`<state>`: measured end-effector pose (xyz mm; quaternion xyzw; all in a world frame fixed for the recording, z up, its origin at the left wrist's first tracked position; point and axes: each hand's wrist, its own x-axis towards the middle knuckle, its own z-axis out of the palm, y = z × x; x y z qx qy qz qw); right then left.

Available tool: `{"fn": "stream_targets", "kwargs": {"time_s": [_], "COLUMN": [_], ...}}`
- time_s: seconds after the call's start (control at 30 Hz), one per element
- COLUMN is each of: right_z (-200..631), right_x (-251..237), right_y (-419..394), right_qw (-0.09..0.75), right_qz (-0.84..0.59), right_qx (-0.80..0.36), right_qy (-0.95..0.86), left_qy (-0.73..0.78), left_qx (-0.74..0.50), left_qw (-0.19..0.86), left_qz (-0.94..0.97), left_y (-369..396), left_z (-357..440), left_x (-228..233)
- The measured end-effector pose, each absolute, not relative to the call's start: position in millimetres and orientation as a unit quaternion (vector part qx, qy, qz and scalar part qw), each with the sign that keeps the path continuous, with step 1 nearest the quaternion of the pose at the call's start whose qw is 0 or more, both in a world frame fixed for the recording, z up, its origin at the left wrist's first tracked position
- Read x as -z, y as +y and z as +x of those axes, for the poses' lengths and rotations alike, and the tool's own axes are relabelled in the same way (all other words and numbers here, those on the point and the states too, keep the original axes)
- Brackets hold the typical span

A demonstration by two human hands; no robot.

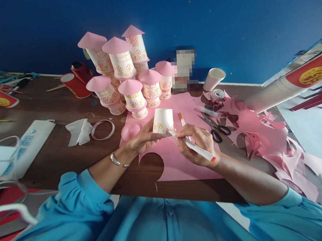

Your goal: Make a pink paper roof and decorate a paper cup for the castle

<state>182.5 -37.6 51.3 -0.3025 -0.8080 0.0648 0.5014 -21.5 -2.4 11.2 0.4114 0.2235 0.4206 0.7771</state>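
Note:
My left hand (144, 139) holds an upturned white paper cup (163, 121) with orange flowers drawn along its lower edge. An orange-capped white marker (193, 147) is gripped in my right hand (197, 143), and its tip touches the cup's lower right side. Both hands rest over a pink paper sheet (176, 159) that has a round hole cut out at its near left. Just left of the cup lies a pink paper cone (130, 131).
Behind stands a stack of decorated cups with pink cone roofs (126, 75). Scissors (214, 126), a second marker (181, 118), a glue stick (206, 111), tape rolls (103, 129) and pink scraps (261, 133) lie around. A power strip (24, 145) is at left, stacked cups (278, 89) at right.

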Motion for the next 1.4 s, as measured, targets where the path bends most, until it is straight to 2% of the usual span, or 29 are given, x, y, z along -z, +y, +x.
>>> {"fn": "stream_targets", "kwargs": {"time_s": [1.4], "right_z": [183.5], "right_x": [-49.3], "right_y": [-35.7], "right_qw": [0.496], "right_qz": [-0.306], "right_qx": [-0.063], "right_qy": [-0.810], "left_qy": [0.230], "left_qx": [-0.395], "left_qw": [0.780], "left_qz": [0.428], "left_y": [-2.8], "left_z": [-25.9], "left_x": [-4.5]}}
